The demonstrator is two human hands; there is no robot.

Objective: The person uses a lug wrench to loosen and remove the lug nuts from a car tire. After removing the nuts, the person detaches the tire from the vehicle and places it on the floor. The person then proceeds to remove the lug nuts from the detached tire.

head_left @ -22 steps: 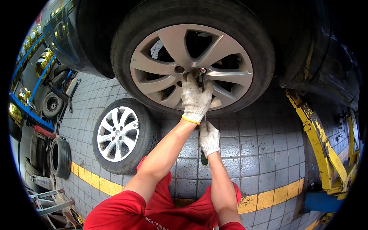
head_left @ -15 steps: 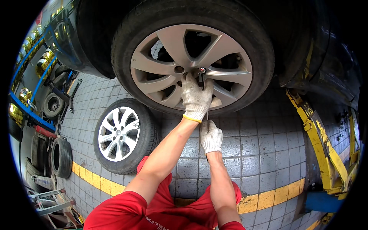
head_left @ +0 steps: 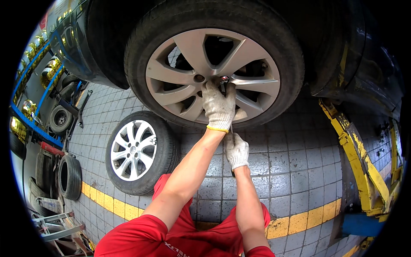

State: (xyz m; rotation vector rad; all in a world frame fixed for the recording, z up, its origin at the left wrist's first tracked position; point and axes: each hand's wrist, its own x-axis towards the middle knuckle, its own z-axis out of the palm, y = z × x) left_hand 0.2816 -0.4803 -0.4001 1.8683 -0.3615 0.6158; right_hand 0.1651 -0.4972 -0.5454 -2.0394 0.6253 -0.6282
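Observation:
A silver multi-spoke wheel [head_left: 180,76] with a black tyre [head_left: 145,51] is mounted on a dark car [head_left: 72,43]. My left hand [head_left: 219,107], in a white knit glove, grips a long metal bar tool [head_left: 231,128] at the wheel's centre, fingers curled beside a lug bolt hole. The tool's head [head_left: 224,79] sits in the hub area. Below it, my right hand [head_left: 236,152], also gloved, is closed round the tool's lower end; part of the dark handle [head_left: 233,173] shows by the wrist.
A loose silver wheel with tyre [head_left: 165,169] lies on the tiled floor [head_left: 291,158] at left. Several spare tyres [head_left: 69,176] and a blue rack [head_left: 45,96] line the left side. A yellow lift arm [head_left: 355,158] stands at right. My red-clad knees [head_left: 242,214] are below.
Both hands and the tool have shifted slightly right; the right hand has risen a little. Less of the tool's dark handle shows below the right hand.

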